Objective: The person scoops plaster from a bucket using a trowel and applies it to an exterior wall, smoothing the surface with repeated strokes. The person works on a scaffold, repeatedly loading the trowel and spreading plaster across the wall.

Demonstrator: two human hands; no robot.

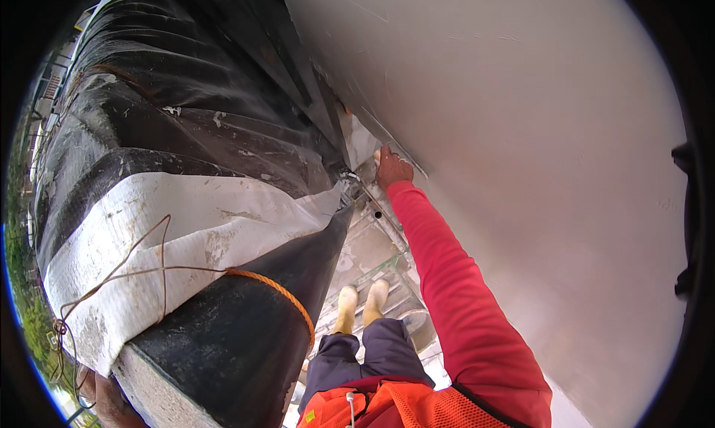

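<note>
My right hand (392, 169) reaches far forward at the end of a red sleeve and presses against the smooth grey wall (536, 130). Its fingers curl around a small pale object (377, 156); what it is I cannot tell. A thin straight edge (395, 148) runs along the wall beside the hand. My left hand (110, 400) shows only partly at the lower left, against the lower edge of a black and white plastic sheet (194, 204) near a thin brown cord (112, 279). Its fingers are hidden.
The sheeting forms a tall barrier on the left, tied with an orange rope (279, 290). Between it and the wall is a narrow platform of planks (372, 249), where my yellow boots (361, 305) stand. Greenery shows far below at the left rim.
</note>
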